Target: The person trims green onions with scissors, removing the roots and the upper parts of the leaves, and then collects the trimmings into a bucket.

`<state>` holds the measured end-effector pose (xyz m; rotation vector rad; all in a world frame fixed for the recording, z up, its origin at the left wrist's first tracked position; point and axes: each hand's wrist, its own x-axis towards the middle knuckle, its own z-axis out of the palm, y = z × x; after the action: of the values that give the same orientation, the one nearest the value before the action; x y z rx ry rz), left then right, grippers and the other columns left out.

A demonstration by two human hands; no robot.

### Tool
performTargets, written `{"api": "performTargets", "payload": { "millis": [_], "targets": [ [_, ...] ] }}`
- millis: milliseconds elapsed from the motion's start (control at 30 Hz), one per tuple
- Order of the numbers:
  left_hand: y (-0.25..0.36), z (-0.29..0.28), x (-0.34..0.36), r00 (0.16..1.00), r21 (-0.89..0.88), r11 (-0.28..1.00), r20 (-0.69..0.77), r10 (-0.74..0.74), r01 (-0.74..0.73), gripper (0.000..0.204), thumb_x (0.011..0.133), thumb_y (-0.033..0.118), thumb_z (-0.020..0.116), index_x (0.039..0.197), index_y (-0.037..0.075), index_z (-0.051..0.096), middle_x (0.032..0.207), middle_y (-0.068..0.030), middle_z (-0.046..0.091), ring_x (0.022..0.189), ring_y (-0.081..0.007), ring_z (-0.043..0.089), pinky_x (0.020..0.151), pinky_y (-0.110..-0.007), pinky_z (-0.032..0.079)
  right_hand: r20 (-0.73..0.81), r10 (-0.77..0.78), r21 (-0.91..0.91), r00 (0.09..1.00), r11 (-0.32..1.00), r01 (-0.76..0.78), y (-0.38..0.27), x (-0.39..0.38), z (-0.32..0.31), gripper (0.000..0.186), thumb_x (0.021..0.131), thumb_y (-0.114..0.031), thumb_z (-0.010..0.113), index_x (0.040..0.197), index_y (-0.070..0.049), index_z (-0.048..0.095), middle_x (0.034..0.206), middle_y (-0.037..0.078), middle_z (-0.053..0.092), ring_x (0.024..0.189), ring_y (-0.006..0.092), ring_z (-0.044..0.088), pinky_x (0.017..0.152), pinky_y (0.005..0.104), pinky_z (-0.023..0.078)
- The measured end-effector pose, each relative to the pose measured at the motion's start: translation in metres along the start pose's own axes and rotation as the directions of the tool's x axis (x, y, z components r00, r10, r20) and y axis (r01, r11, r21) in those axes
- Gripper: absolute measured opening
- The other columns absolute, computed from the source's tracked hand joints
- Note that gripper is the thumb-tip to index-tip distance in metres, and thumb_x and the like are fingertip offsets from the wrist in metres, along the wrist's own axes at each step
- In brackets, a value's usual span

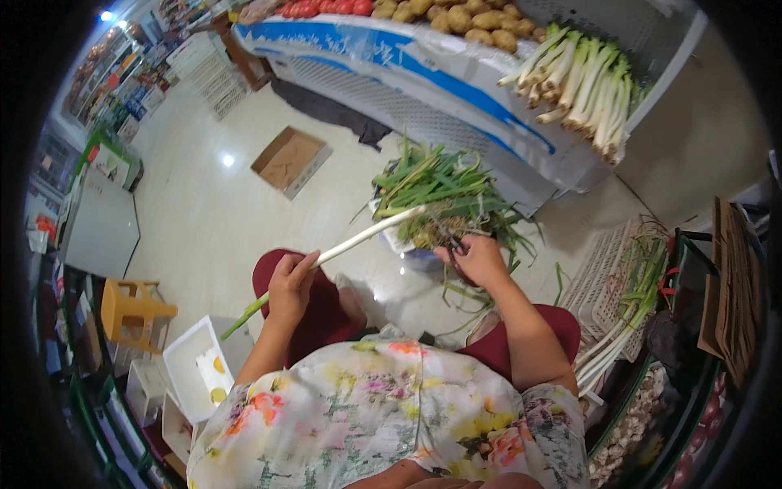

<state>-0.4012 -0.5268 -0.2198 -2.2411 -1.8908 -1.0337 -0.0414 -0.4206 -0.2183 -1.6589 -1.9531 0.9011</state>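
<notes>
My left hand [290, 284] is closed around a long green onion [368, 235]. Its green end points down to the left, and its white root end reaches the middle of the view. In my right hand [482, 262] is a pair of dark scissors [450, 237], the blades close to that root end. Whether the blades touch it, I cannot tell. Beneath both lies a heap of green leaves and root trimmings [432, 186], piled over a bluish tub [423, 262] that is mostly hidden.
To the right, a white plastic basket [601, 281] stands beside more green onions [639, 285]. Ahead is a display stand with potatoes [481, 20], tomatoes [326, 8] and bundled green onions [582, 85]. A cardboard box [314, 171], yellow stool [134, 310] and white foam box [191, 383] sit leftward.
</notes>
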Motion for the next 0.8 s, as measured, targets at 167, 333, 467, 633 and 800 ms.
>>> {"api": "performTargets", "payload": {
  "millis": [167, 333, 467, 633, 800],
  "targets": [
    [0.007, -0.012, 0.022, 1.0, 0.044, 0.999, -0.009, 0.03, -0.03, 0.039, 0.081, 0.001, 0.071, 0.116, 0.017, 0.071, 0.081, -0.0084, 0.056, 0.072, -0.0245, 0.058, 0.062, -0.035, 0.049, -0.192, -0.107, -0.215, 0.976, 0.974, 0.065, 0.006, 0.001, 0.004, 0.07, 0.075, -0.061, 0.073, 0.101, 0.003, 0.063, 0.094, 0.023, 0.066, 0.086, 0.037, 0.066, 0.073, 0.0426, 0.052],
    [0.022, -0.013, 0.024, 0.999, 0.018, 0.999, -0.007, 0.033, -0.033, 0.039, 0.081, 0.0, 0.071, 0.116, 0.018, 0.071, 0.081, -0.0085, 0.056, 0.072, -0.0243, 0.057, 0.061, -0.035, 0.048, -0.384, -0.137, -0.02, 0.913, 0.99, 0.141, 0.0, 0.011, -0.001, 0.057, 0.064, -0.032, 0.09, 0.091, -0.001, 0.051, 0.087, 0.016, 0.06, 0.079, 0.0344, 0.061, 0.07, 0.043, 0.05],
    [0.031, -0.007, 0.012, 0.998, 0.006, 0.999, 0.046, 0.045, -0.045, 0.04, 0.08, 0.0, 0.07, 0.116, 0.018, 0.071, 0.081, -0.0088, 0.056, 0.072, -0.0251, 0.057, 0.062, -0.036, 0.048, -0.405, -0.253, 0.136, 0.879, 0.934, 0.331, -0.008, 0.016, 0.014, 0.052, 0.066, -0.021, 0.091, 0.088, -0.003, 0.047, 0.077, 0.012, 0.06, 0.067, 0.0257, 0.059, 0.063, 0.0359, 0.049],
    [0.043, -0.018, 0.011, 0.994, 0.006, 0.997, 0.08, 0.075, -0.075, 0.04, 0.08, 0.0, 0.07, 0.116, 0.016, 0.071, 0.081, -0.0088, 0.057, 0.072, -0.026, 0.058, 0.062, -0.037, 0.049, -0.38, -0.322, 0.206, 0.867, 0.885, 0.418, -0.001, 0.028, 0.027, 0.035, 0.073, -0.008, 0.081, 0.09, -0.002, 0.05, 0.075, 0.012, 0.061, 0.066, 0.026, 0.06, 0.063, 0.0347, 0.05],
    [0.022, -0.03, 0.001, 0.998, -0.016, 1.0, 0.056, 0.016, -0.015, 0.04, 0.08, -0.001, 0.07, 0.116, 0.014, 0.07, 0.084, -0.0092, 0.059, 0.075, -0.026, 0.06, 0.063, -0.036, 0.049, -0.507, -0.168, 0.141, 0.846, 0.951, 0.274, 0.006, 0.038, 0.019, 0.026, 0.075, -0.002, 0.072, 0.092, -0.002, 0.052, 0.075, 0.016, 0.062, 0.071, 0.0355, 0.063, 0.065, 0.0407, 0.05]
  ]
}}
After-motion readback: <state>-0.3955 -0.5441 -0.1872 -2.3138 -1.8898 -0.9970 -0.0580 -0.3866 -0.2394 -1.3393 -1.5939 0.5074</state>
